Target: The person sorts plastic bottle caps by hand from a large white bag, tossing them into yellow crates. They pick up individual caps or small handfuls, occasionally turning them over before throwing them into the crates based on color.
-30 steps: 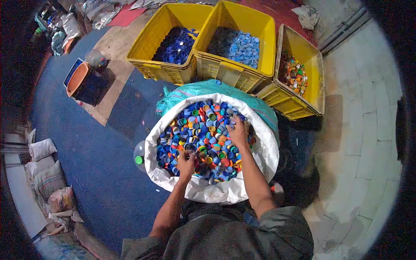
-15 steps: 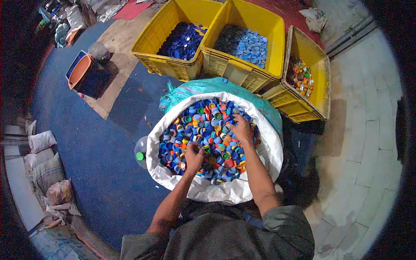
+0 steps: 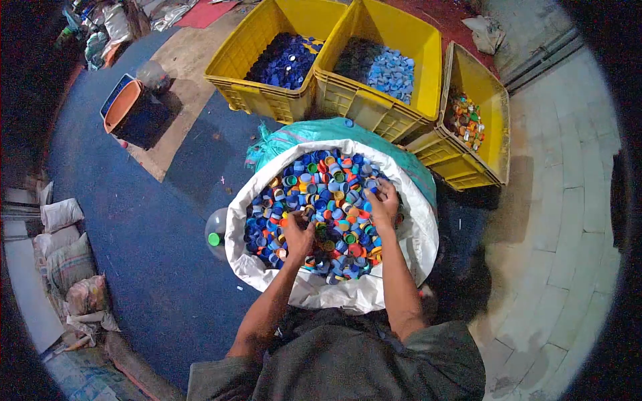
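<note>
A white sack (image 3: 301,294) with its rim rolled open is full of mixed bottle caps (image 3: 334,214), blue, green, orange, red and yellow. Over the left-centre of the caps is my left hand (image 3: 298,235), its fingers curled near a dark cap; whatever they hold is too small to make out. My right hand (image 3: 383,204) is over the right side of the heap, fingers bent and partly apart, close to blue caps. Whether it holds a cap cannot be made out.
Behind the sack lies a green sack (image 3: 287,137). Beyond stand a yellow crate (image 3: 267,103) of dark blue caps, another crate (image 3: 374,110) of light blue caps, and a third (image 3: 461,160) of orange and white caps. A clear bottle (image 3: 217,230) lies left.
My right hand has moved right and slightly down, towards the sack's right rim. My left hand has shifted slightly and its fingers now point further left.
</note>
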`<state>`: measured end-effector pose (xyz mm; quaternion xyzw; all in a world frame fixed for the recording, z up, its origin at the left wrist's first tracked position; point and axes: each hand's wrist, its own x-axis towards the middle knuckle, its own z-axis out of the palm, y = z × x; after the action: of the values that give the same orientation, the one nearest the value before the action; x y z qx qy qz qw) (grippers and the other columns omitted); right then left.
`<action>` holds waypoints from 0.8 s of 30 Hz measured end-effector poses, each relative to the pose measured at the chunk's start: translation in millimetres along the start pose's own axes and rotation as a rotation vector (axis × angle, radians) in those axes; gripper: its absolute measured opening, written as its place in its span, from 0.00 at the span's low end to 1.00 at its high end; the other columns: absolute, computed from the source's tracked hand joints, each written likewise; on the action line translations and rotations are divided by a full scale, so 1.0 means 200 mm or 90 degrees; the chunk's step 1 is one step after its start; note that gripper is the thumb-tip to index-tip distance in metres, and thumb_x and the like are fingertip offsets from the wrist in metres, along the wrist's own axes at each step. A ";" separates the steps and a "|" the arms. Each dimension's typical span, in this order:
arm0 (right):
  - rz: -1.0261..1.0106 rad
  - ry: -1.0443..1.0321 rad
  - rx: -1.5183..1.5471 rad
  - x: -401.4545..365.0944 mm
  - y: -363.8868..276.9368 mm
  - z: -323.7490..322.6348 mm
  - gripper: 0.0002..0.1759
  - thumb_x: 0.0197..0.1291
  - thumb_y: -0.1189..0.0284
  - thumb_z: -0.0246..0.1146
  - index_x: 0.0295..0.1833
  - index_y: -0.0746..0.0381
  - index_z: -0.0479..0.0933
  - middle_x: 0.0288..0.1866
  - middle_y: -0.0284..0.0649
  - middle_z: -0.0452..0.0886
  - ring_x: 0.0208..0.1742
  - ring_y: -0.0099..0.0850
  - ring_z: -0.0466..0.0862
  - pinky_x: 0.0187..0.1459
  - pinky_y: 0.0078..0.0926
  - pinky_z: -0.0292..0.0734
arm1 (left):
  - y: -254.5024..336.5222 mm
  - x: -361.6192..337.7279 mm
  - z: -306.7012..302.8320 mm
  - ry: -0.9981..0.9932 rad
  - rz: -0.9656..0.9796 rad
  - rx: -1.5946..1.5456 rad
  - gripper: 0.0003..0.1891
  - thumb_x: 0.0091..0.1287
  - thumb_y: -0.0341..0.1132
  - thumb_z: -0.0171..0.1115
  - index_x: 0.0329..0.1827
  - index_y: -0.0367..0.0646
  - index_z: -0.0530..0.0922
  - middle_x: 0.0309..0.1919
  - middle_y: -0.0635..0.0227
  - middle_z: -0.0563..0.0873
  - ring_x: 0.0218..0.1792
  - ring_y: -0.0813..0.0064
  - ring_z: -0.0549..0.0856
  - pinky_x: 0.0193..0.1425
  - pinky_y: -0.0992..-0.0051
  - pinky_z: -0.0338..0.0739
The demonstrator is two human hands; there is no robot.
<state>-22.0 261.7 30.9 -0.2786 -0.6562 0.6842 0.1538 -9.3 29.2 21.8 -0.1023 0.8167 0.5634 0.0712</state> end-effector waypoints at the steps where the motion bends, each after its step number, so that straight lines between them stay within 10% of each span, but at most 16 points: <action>1: 0.052 0.005 0.056 -0.04 -0.03 -0.02 0.22 0.52 0.74 0.66 0.54 0.62 0.71 0.50 0.37 0.77 0.47 0.32 0.79 0.47 0.33 0.74 | 0.01 0.01 0.00 0.003 0.007 -0.007 0.20 0.54 0.31 0.69 0.47 0.35 0.72 0.37 0.57 0.82 0.39 0.65 0.83 0.45 0.69 0.77; 6: 0.249 -0.033 0.570 -0.21 -0.08 -0.11 0.15 0.54 0.67 0.60 0.47 0.60 0.74 0.45 0.37 0.77 0.45 0.31 0.77 0.47 0.32 0.71 | 0.07 0.03 0.01 0.040 0.064 0.054 0.20 0.54 0.30 0.68 0.48 0.37 0.72 0.39 0.57 0.83 0.42 0.60 0.82 0.48 0.66 0.75; 11: 0.301 0.030 0.663 -0.31 -0.04 -0.13 0.11 0.52 0.64 0.61 0.36 0.59 0.72 0.36 0.37 0.75 0.39 0.32 0.74 0.45 0.31 0.68 | 0.09 0.12 0.02 0.034 0.200 0.162 0.20 0.55 0.32 0.66 0.50 0.40 0.72 0.40 0.58 0.83 0.41 0.54 0.78 0.46 0.58 0.72; 24: 0.308 -0.055 0.451 -0.34 0.01 -0.02 0.09 0.59 0.66 0.60 0.30 0.57 0.69 0.27 0.32 0.72 0.33 0.29 0.73 0.39 0.29 0.67 | 0.09 0.19 0.09 -0.002 0.195 0.170 0.17 0.55 0.30 0.64 0.47 0.36 0.75 0.34 0.53 0.82 0.35 0.52 0.79 0.40 0.58 0.73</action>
<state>34.9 225.9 42.2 -0.3255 -0.3026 0.8946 0.0474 -51.0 49.1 22.7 0.0343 0.8902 0.4543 -0.0015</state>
